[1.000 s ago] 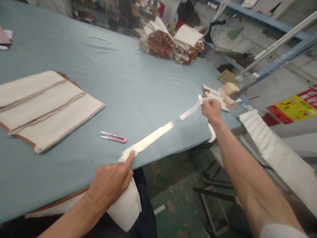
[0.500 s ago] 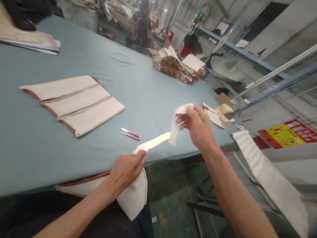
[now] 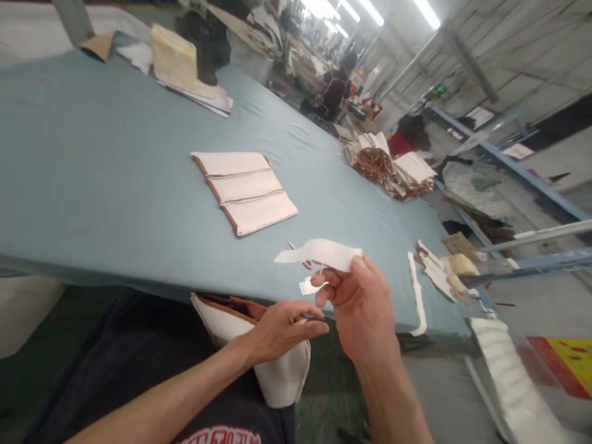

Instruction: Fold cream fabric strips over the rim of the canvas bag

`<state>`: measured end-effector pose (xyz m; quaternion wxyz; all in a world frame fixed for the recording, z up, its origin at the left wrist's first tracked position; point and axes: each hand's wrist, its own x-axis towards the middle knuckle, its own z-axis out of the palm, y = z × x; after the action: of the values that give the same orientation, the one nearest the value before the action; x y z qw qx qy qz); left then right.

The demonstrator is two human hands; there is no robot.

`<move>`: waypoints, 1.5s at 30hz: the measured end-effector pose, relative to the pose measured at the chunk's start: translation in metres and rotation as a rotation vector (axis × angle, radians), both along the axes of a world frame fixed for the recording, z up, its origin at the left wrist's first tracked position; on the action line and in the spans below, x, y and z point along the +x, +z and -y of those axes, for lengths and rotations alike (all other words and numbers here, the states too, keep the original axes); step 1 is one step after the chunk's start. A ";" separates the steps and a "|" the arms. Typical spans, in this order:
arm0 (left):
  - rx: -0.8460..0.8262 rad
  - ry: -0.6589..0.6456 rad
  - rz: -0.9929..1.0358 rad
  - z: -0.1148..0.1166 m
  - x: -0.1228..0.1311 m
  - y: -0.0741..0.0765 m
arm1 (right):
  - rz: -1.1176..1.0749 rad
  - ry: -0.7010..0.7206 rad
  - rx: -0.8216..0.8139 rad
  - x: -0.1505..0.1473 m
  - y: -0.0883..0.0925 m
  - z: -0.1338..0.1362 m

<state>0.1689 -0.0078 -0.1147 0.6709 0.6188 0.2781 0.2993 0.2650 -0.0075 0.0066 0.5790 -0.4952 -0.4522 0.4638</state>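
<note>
My right hand (image 3: 365, 302) pinches one end of a white strip (image 3: 328, 251) between thumb and finger. The strip stretches leftward above the table, its far end free. Lower and to the left, my left hand (image 3: 287, 330) has thumb and fingers apart, in front of a cream fabric piece with brown lining (image 3: 282, 376) lying across my lap. Small pink-handled thread snips (image 3: 308, 264) lie on the table, partly covered by the strip. A short white piece (image 3: 311, 285) rests near the table edge, partly hidden by my right fingers.
A cream panel with brown edges (image 3: 252, 194) lies flat on the blue-green covered table (image 3: 115, 166). Stacked cream and brown pieces (image 3: 377, 163) stand at the far side. A narrow white strip (image 3: 417, 299) and cream scraps (image 3: 435, 268) lie at right. A person (image 3: 335, 92) sits beyond.
The view has swung left. My left hand has come off the strip on the table and drawn back toward my lap. The strip in my right hand has turned from hanging to nearly level.
</note>
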 end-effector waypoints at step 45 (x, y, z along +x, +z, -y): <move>0.155 0.082 -0.101 0.029 -0.058 0.019 | 0.446 -0.078 -0.096 0.015 -0.067 0.080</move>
<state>0.1112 -0.0373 -0.0956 0.5933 0.6713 0.3126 0.3157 0.2800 -0.0872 -0.0609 0.4580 -0.6294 -0.5268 0.3414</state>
